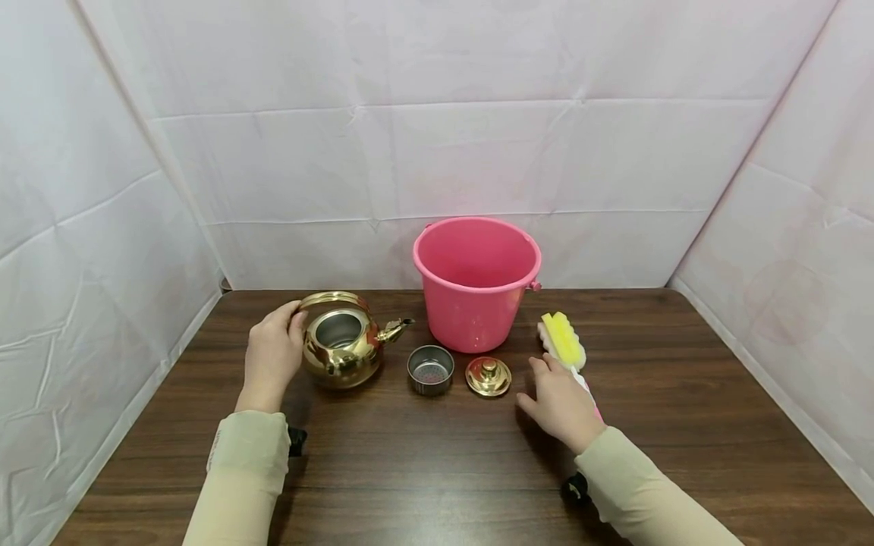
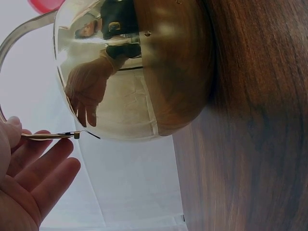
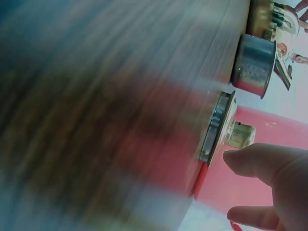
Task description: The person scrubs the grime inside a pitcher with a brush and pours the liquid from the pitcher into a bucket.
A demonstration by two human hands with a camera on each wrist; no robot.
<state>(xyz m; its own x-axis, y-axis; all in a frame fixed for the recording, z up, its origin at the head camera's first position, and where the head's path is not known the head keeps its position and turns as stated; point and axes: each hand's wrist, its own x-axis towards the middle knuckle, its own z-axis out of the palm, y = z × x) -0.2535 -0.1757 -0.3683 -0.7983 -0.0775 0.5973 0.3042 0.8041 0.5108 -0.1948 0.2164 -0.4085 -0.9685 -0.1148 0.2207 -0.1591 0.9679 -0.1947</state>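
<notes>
Two hands flanked the pink bucket [image 1: 476, 324]. Left of it, the left hand [image 1: 275, 350] pinched the handle [image 1: 334, 296] of the lidless gold kettle [image 1: 344, 365]; only the head view showed the kettle's inside, only the left wrist view the thumb opposing the fingers. Before the bucket sat a metal strainer cup [image 1: 431, 385] and the gold lid [image 1: 488, 379], whose lower collar [image 3: 214, 129] appeared only from the right wrist. Right of the bucket's front, the right hand [image 1: 561, 403] hovered empty, fingers apart, overlapping the brush [image 1: 565, 341], seen only from the head; contact was unclear.
</notes>
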